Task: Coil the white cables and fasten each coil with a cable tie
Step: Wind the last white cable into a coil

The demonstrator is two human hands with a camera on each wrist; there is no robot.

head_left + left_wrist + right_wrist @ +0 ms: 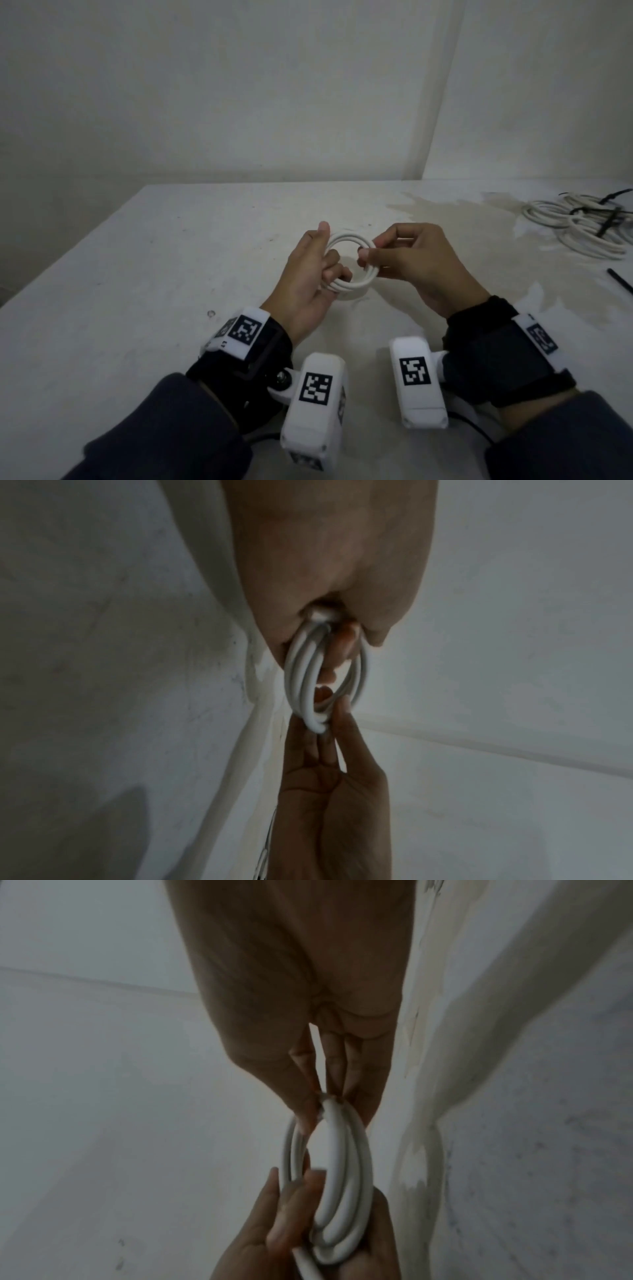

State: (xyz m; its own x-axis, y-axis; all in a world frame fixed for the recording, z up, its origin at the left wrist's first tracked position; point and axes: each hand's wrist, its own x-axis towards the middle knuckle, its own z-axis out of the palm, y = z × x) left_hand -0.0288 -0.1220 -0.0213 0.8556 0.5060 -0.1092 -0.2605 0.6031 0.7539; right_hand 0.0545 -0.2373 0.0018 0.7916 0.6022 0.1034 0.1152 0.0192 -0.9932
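A small coil of white cable (356, 281) is held above the middle of the table between both hands. My left hand (317, 265) grips the coil's left side, thumb up along the rim and fingers curled through the ring. My right hand (400, 255) pinches the coil's right side between thumb and fingertips. In the left wrist view the coil (308, 693) shows edge-on with several loops, my right hand's fingers (339, 723) pinching its far end. In the right wrist view the coil (342, 1191) runs from my right fingertips (308, 1110) down into my left palm (274, 1240). No tie is visible on this coil.
Several larger white cable coils (579, 228) bound with black ties lie at the table's far right. A loose black cable tie (620, 281) lies at the right edge. The white table (154, 274) meets white walls at the back and right.
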